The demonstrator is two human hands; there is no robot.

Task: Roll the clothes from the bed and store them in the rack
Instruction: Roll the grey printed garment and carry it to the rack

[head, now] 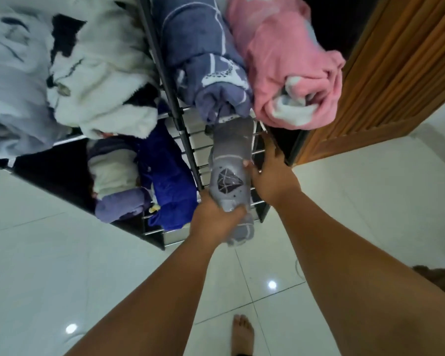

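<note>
A rolled grey garment [229,163] with a dark diamond print lies lengthwise on the lower wire shelf of the black metal rack [188,147]. My left hand [216,222] grips the roll's near end, which sticks out past the shelf's front edge. My right hand [270,173] lies against the roll's right side, thumb touching the cloth, fingers stretched along the shelf. On the shelf above sit a rolled blue-grey garment [203,60] and a rolled pink one [280,62].
Left of the rack's post lie white fluffy clothes [95,60] above and dark blue rolled clothes [170,181] below. A wooden door frame [385,78] stands at the right. White glossy floor tiles [62,253] spread below, with my bare foot [242,332] on them.
</note>
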